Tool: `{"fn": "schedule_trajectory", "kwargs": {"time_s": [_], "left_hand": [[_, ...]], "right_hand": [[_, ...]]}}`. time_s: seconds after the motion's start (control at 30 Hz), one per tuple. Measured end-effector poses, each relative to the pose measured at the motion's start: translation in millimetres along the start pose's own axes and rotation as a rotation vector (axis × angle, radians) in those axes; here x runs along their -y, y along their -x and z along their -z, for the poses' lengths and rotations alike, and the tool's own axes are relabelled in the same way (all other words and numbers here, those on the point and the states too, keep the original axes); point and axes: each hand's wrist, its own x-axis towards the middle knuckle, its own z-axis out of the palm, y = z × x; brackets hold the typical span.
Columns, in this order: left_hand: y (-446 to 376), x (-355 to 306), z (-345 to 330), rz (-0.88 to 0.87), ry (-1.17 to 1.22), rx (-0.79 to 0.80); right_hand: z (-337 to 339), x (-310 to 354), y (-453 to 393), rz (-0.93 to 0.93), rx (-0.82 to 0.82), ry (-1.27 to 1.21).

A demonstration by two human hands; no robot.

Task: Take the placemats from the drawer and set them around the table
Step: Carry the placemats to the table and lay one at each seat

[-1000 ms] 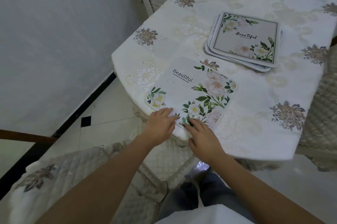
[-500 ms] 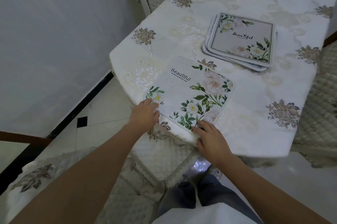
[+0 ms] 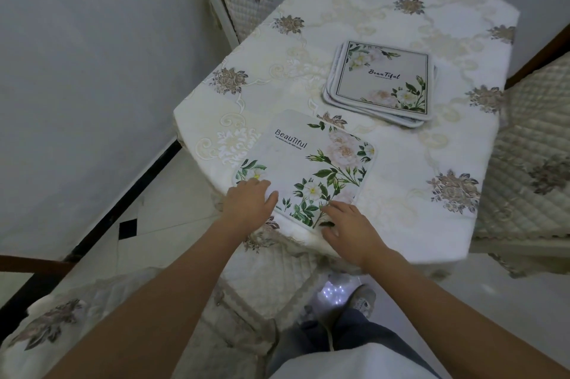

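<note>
One placemat [image 3: 303, 167] lies flat at the near end of the surface [image 3: 462, 147], in the lower middle of the frame, turned at a slant so that one corner points toward the person. The left hand [image 3: 248, 204] rests on its near left edge with fingers laid flat and relaxed, so this grip is wide and holds nothing. The right hand [image 3: 348, 229] sits at the near corner, fingers [image 3: 334, 209] spread and touching the leafy print; this grip too looks wide, pressing and not pinching. The stack of placemats [image 3: 381, 84] waits farther up, right of centre, well apart from the single mat.

The step in hand appears to be settling this first mat into its place. To do it well, both palms should stay light and flat, sliding the mat, not lifting it, so the embroidered cloth beneath does not bunch. The near corner lies right at the cloth's fold over the table end, so it seems wise to nudge the mat a little inward and turn it until its near edge runs square with the end. Pressing too hard could drag the cloth along with it. A quilted chair [image 3: 296, 267] stands tucked below this end, which suggests this is a seat position. The remaining mats are not yet set out.
</note>
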Motion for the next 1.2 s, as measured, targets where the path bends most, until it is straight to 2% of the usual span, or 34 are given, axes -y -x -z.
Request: {"fn": "schedule_trajectory", "kwargs": {"time_s": [0.37, 0.57, 0.87, 1.2], "left_hand": [[-34, -78, 92, -0.265, -0.186, -0.26], [-38, -134, 132, -0.366, -0.252, -0.335], [-17, -243, 158, -0.49, -0.27, -0.435], [37, -390, 145, -0.522, -0.254, -0.536]], "right_hand": [[118, 2, -7, -0.075, -0.265, -0.027], [186, -19, 8, -0.116, -0.408, 0.046], [244, -85, 75, -0.165, -0.548, 0.052], [287, -186, 179, -0.171, -0.67, -0.07]]}}
